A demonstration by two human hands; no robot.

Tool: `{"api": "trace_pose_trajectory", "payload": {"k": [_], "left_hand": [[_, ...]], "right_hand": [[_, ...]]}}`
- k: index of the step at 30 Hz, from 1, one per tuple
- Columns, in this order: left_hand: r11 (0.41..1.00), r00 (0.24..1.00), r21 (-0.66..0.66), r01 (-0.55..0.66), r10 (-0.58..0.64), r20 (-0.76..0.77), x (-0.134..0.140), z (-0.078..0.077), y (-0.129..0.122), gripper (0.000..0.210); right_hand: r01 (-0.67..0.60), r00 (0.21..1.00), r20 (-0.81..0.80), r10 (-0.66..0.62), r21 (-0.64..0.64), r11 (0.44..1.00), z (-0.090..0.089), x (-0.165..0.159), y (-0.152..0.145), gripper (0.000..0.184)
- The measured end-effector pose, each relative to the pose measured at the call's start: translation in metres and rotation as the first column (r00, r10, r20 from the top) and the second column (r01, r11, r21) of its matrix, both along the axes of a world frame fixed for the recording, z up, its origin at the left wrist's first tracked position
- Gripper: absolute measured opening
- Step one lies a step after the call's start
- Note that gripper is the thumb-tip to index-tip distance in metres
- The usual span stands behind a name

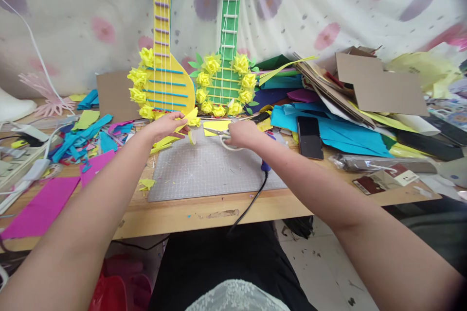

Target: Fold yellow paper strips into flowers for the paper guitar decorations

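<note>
My left hand (168,125) pinches a piece of yellow crepe paper (191,116) above the back of the grey cutting mat (204,170). My right hand (243,134) is closed round the pale handles of a pair of scissors (219,132), whose blades point left toward that paper. A flat yellow sheet (213,128) lies just behind the blades. Behind my hands stand a yellow paper instrument (175,80) and a green one (229,65), both trimmed with yellow paper roses. Whether the blades touch the held paper I cannot tell.
Blue and pink scraps (104,141) litter the left, near magenta sheets (44,204) and a power strip (18,175). A black phone (310,137) lies right of the mat. Cardboard (379,82) and coloured paper pile up behind it. A black cable (251,204) hangs over the table edge.
</note>
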State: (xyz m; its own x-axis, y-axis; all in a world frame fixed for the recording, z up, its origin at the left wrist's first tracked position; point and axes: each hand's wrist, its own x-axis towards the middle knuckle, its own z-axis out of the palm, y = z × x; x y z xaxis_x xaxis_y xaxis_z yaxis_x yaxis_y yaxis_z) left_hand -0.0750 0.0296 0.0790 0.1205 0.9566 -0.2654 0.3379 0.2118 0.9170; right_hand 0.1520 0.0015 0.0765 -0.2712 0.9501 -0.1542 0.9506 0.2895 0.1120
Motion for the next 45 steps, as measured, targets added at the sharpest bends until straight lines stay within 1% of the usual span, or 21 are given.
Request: {"api": "trace_pose_trajectory", "payload": {"k": [3,5,7,9,10,11,12,14,18,20,22,24,27,30,34,38,39,41,43,45], "left_hand": [[0.999,0.998,0.023,-0.044,0.043,0.040,-0.002,-0.001,-0.003,0.021],[0.997,0.994,0.041,-0.063,0.059,0.087,-0.001,-0.003,-0.006,0.019],[0.995,0.987,0.051,-0.080,0.072,0.142,0.002,-0.007,-0.009,0.016],[0.994,0.977,0.050,-0.102,0.090,0.191,0.007,-0.015,-0.010,0.014],[0.993,0.971,0.052,-0.105,0.091,0.222,0.011,-0.019,-0.011,0.014],[0.991,0.961,0.057,-0.123,0.104,0.256,0.014,-0.024,-0.012,0.014],[0.990,0.952,0.050,-0.134,0.115,0.285,0.018,-0.029,-0.013,0.014],[0.983,0.922,0.066,-0.172,0.136,0.362,0.025,-0.039,-0.014,0.013],[0.968,0.845,0.071,-0.242,0.175,0.506,0.037,-0.059,-0.016,0.018],[0.958,0.805,0.058,-0.280,0.201,0.557,0.041,-0.069,-0.018,0.022],[0.946,0.760,0.029,-0.322,0.240,0.604,0.046,-0.076,-0.019,0.024],[0.942,0.729,0.007,-0.336,0.255,0.635,0.048,-0.081,-0.021,0.025],[0.945,0.715,0.001,-0.326,0.246,0.654,0.049,-0.083,-0.023,0.028],[0.937,0.703,-0.014,-0.350,0.273,0.657,0.049,-0.083,-0.021,0.034],[0.901,0.668,-0.028,-0.432,0.341,0.661,0.051,-0.083,-0.020,0.035],[0.838,0.626,-0.009,-0.545,0.414,0.661,0.055,-0.083,-0.021,0.039],[0.833,0.623,-0.008,-0.553,0.419,0.660,0.055,-0.083,-0.021,0.040],[0.842,0.630,-0.020,-0.540,0.419,0.653,0.054,-0.085,-0.021,0.040],[0.855,0.643,-0.032,-0.518,0.413,0.645,0.053,-0.085,-0.021,0.040],[0.856,0.649,-0.026,-0.516,0.410,0.641,0.053,-0.085,-0.021,0.042]], "right_hand": [[-0.051,0.998,-0.024,0.050,-0.027,0.998,-0.019,-0.004,-0.011,0.040],[-0.057,0.998,-0.039,0.055,-0.048,0.997,-0.026,-0.006,-0.015,0.035],[-0.056,0.993,-0.098,0.059,0.035,0.998,-0.029,-0.009,-0.017,0.029],[-0.029,0.967,-0.245,0.065,0.147,0.989,-0.027,-0.015,-0.018,0.027],[-0.003,0.935,-0.348,0.066,0.178,0.984,-0.025,-0.019,-0.017,0.028],[0.018,0.885,-0.461,0.063,0.170,0.985,-0.024,-0.024,-0.016,0.029],[0.039,0.830,-0.556,0.037,0.125,0.991,-0.023,-0.028,-0.014,0.032],[0.087,0.737,-0.675,-0.025,0.057,0.995,-0.024,-0.037,-0.010,0.039],[0.167,0.634,-0.755,-0.168,-0.078,0.983,-0.036,-0.048,0.001,0.040],[0.175,0.605,-0.771,-0.200,-0.116,0.978,-0.044,-0.050,0.005,0.038],[0.178,0.599,-0.777,-0.194,-0.107,0.978,-0.051,-0.052,0.008,0.039],[0.198,0.603,-0.778,-0.180,-0.072,0.978,-0.056,-0.053,0.008,0.040],[0.206,0.611,-0.776,-0.154,-0.032,0.978,-0.061,-0.055,0.008,0.041],[0.175,0.617,-0.780,-0.103,0.008,0.985,-0.064,-0.055,0.007,0.041],[0.133,0.634,-0.773,-0.038,0.061,0.989,-0.062,-0.056,0.007,0.042],[0.126,0.640,-0.768,-0.007,0.096,0.987,-0.059,-0.059,0.007,0.040],[0.120,0.641,-0.767,0.000,0.100,0.988,-0.058,-0.060,0.007,0.040],[0.097,0.650,-0.760,0.015,0.103,0.990,-0.058,-0.061,0.007,0.039],[0.062,0.667,-0.744,0.037,0.105,0.993,-0.056,-0.062,0.007,0.038],[0.029,0.692,-0.719,0.061,0.112,0.993,-0.052,-0.061,0.007,0.037]]}}
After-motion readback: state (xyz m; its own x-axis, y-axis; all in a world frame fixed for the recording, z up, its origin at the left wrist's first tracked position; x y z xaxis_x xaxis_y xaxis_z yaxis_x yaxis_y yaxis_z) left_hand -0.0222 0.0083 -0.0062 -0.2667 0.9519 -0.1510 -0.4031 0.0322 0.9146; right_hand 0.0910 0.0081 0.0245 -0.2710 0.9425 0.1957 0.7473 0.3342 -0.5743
